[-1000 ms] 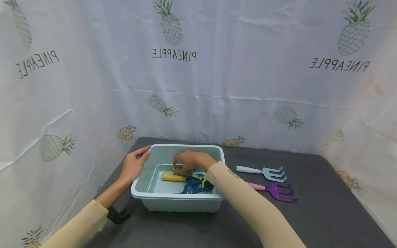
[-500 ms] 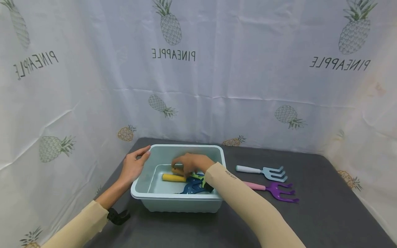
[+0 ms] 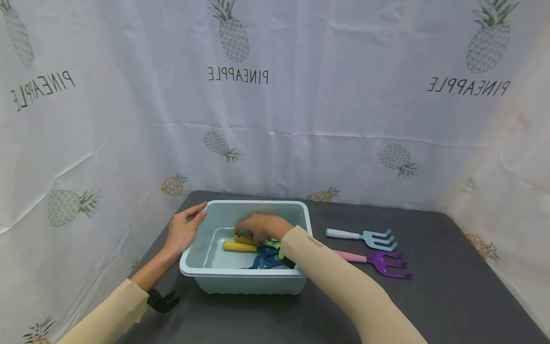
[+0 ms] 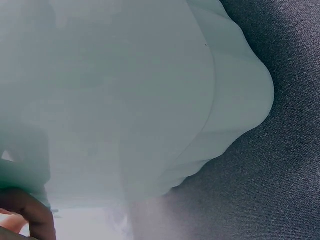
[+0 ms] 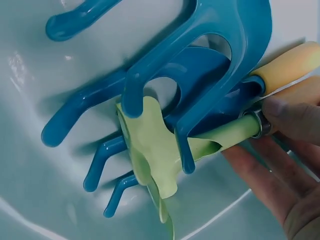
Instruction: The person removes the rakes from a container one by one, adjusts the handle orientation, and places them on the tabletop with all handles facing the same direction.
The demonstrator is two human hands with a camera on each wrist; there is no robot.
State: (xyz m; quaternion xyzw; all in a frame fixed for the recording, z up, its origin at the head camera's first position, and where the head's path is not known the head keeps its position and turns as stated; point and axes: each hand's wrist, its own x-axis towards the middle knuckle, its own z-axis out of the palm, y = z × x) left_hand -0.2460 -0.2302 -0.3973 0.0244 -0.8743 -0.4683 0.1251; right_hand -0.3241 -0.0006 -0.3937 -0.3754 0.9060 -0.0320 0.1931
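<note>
My right hand (image 3: 265,226) reaches into a pale blue plastic tub (image 3: 245,273). It grips the brown handle of a light green hand rake (image 5: 155,145), thumb and fingers close to the metal collar in the right wrist view. Two blue hand rakes (image 5: 200,80) lie against the green one, and their tines overlap its head. A yellow handle (image 3: 239,246) lies beside the brown one. My left hand (image 3: 182,231) holds the tub's left rim, with the thumb on the inner side. In the left wrist view a curled finger (image 4: 37,212) shows at the rim.
Right of the tub, on the dark grey table (image 3: 429,286), lie a light blue hand fork (image 3: 374,239) with a white handle and a purple hand fork (image 3: 386,265) with a pink handle. A pineapple-print curtain (image 3: 279,105) surrounds the table's back and sides.
My right hand has settled lower and closed round the brown handle, moving slightly left. The left hand stays on the tub's rim.
</note>
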